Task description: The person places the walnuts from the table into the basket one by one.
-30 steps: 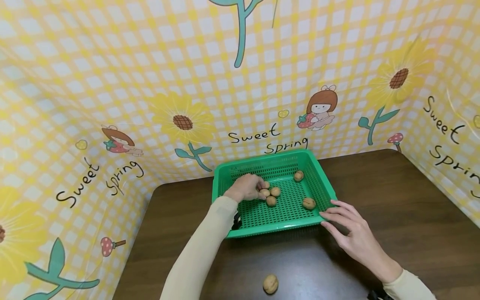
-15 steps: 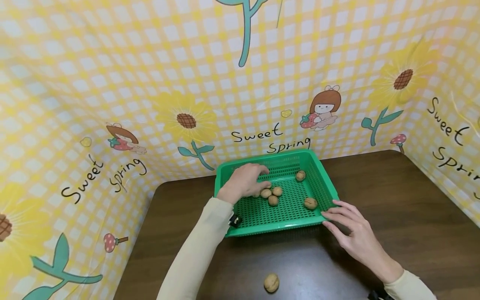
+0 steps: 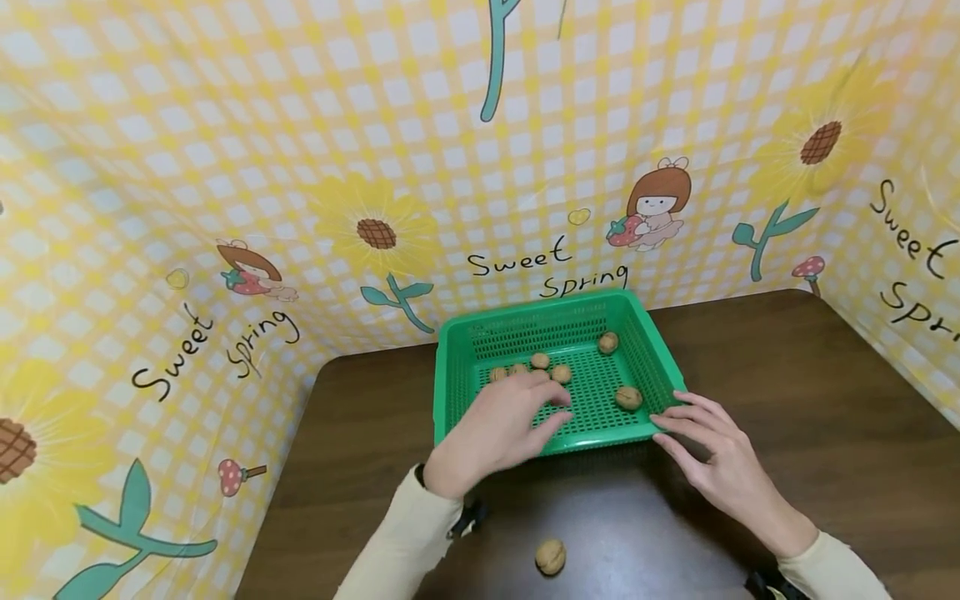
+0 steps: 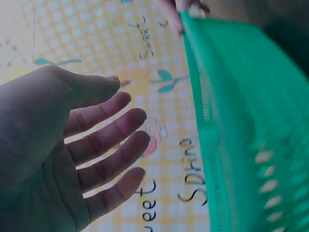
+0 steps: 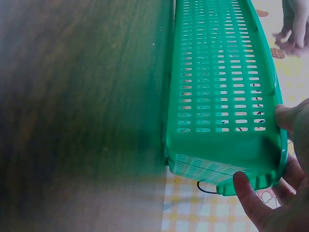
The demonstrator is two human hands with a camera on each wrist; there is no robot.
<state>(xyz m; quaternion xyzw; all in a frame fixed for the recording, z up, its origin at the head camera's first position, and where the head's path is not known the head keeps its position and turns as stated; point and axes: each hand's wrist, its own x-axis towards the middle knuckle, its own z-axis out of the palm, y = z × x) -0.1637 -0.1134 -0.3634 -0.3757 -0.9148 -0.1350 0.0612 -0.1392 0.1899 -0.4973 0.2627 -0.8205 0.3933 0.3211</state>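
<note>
A green plastic basket (image 3: 600, 437) with slotted sides stands on the table, several walnuts (image 3: 561, 373) inside it. Two of these lie apart toward the right: one walnut (image 3: 608, 342) at the back, another walnut (image 3: 628, 397) nearer the front. My left hand (image 3: 498, 433) hovers over the basket's front left part, fingers loosely bent and nothing in them, hiding part of the walnut group. In the left wrist view its palm shows bare beside the basket wall. My right hand (image 3: 708, 454) holds the basket's front right corner, thumb and fingers around the rim (image 5: 281, 145).
A single walnut (image 3: 551, 557) lies on the brown wooden table (image 3: 787, 375) in front of the basket. Behind and at both sides hangs a yellow checked cloth (image 3: 420, 150) printed with flowers, close to the basket's back edge.
My left hand has left the walnuts at the basket's left and come back toward the front rim. Some walnuts now lie farther left. My right hand has stayed at the corner.
</note>
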